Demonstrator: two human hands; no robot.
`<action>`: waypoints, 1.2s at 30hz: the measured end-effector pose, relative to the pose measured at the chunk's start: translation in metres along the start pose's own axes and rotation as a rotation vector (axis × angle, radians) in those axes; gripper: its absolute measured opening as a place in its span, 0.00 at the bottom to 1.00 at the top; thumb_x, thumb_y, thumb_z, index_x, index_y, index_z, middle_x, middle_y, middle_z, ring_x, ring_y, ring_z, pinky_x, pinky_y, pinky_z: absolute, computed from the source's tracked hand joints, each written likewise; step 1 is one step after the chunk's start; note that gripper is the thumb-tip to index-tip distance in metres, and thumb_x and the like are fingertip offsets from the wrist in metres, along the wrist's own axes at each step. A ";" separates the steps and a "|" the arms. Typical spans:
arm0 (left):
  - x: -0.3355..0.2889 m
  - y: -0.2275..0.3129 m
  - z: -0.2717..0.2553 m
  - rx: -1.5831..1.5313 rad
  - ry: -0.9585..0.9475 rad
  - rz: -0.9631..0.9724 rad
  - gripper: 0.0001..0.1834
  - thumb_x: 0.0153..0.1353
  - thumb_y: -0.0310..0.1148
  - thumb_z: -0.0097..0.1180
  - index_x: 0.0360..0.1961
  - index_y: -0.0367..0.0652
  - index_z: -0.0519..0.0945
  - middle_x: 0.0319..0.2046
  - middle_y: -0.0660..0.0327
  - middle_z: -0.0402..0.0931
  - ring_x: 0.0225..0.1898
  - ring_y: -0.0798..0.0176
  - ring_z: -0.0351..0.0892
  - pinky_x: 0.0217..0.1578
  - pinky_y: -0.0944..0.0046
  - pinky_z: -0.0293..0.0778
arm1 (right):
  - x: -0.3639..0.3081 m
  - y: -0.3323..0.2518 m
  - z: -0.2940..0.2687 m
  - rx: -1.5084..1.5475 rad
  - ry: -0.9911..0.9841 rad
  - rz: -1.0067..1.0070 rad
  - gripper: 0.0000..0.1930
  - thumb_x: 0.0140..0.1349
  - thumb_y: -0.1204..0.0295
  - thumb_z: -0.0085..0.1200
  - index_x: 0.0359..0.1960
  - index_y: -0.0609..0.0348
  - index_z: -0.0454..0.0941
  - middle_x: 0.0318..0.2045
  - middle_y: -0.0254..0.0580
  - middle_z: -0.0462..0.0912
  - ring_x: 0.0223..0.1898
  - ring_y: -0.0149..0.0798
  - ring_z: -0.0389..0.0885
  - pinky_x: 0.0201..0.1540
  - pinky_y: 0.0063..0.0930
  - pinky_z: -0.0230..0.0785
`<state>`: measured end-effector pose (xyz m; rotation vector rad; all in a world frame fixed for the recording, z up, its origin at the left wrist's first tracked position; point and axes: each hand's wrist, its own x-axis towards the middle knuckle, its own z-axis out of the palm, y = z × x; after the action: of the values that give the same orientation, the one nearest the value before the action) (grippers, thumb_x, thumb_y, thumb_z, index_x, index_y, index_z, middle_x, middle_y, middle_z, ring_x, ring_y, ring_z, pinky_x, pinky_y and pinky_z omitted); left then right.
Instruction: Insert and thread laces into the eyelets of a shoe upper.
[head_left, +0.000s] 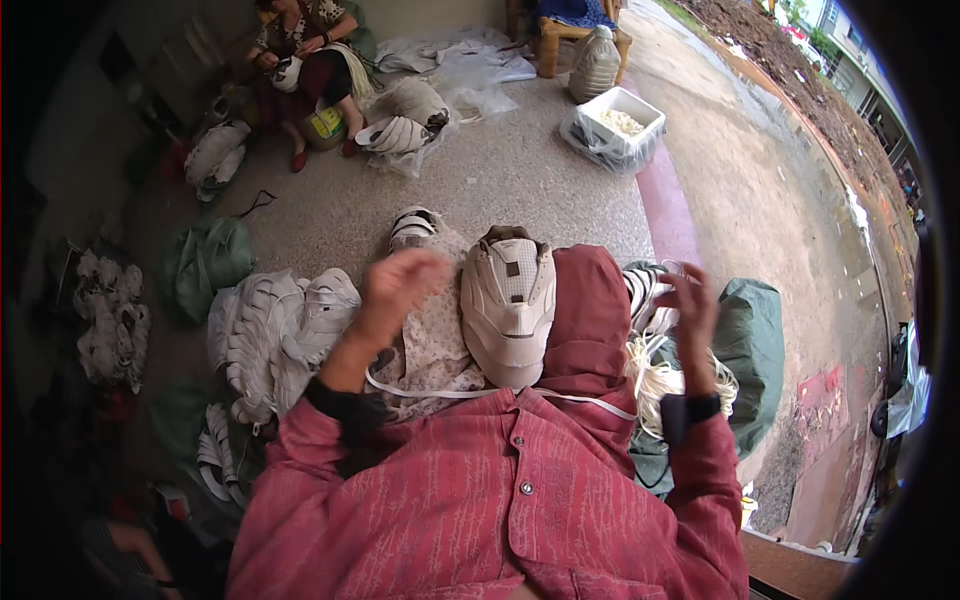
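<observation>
A beige and white shoe upper (508, 310) rests on my lap between my thighs, its toe toward me and its dark-lined opening at the far end. A white shoelace (590, 403) stretches across my lap near the toe. My left hand (405, 285) is raised to the left of the upper, not touching it; motion smears its fingers. On the other side, my right hand (690, 305) is up with bent, spread fingers, above a bundle of cream laces (655, 380). No object shows clearly in it. Another shoe upper (415, 228) lies beyond my left hand.
Stacked white shoe uppers (265, 335) and a green sack (207, 265) are at my left. Another green sack (750, 350) stands at my right. A white foam box (625, 122) sits ahead on the floor. A seated person (305, 50) handles an upper at the far left.
</observation>
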<state>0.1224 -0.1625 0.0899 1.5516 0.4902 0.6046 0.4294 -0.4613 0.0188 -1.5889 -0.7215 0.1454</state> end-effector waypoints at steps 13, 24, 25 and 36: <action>0.011 -0.050 0.066 0.358 -0.185 0.156 0.06 0.55 0.24 0.63 0.35 0.40 0.83 0.29 0.70 0.67 0.30 0.76 0.67 0.32 0.74 0.66 | -0.035 -0.033 0.148 -0.044 -0.340 -0.144 0.07 0.54 0.83 0.59 0.34 0.61 0.80 0.28 0.39 0.77 0.30 0.35 0.78 0.33 0.24 0.69; 0.018 -0.061 0.062 0.215 -0.209 0.127 0.03 0.56 0.23 0.62 0.33 0.38 0.82 0.30 0.68 0.70 0.32 0.74 0.71 0.33 0.73 0.68 | -0.033 -0.038 0.152 -0.190 -0.358 -0.364 0.04 0.55 0.80 0.58 0.32 0.59 0.78 0.29 0.42 0.77 0.30 0.44 0.80 0.32 0.29 0.72; 0.018 -0.062 0.060 0.218 -0.228 0.134 0.03 0.56 0.23 0.62 0.33 0.38 0.82 0.30 0.68 0.70 0.33 0.74 0.71 0.34 0.73 0.68 | -0.033 -0.038 0.153 -0.184 -0.362 -0.383 0.04 0.55 0.80 0.58 0.32 0.59 0.78 0.29 0.41 0.77 0.30 0.45 0.80 0.31 0.30 0.72; 0.016 -0.058 0.058 0.233 -0.243 0.137 0.04 0.57 0.26 0.64 0.34 0.41 0.83 0.29 0.72 0.65 0.31 0.78 0.65 0.31 0.76 0.62 | -0.040 -0.040 0.161 -0.316 -0.235 -0.389 0.04 0.56 0.78 0.56 0.33 0.55 0.76 0.29 0.40 0.76 0.28 0.46 0.80 0.28 0.33 0.72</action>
<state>0.1745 -0.1931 0.0324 1.8648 0.2775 0.4656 0.3039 -0.3463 0.0155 -1.7102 -1.2726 -0.0739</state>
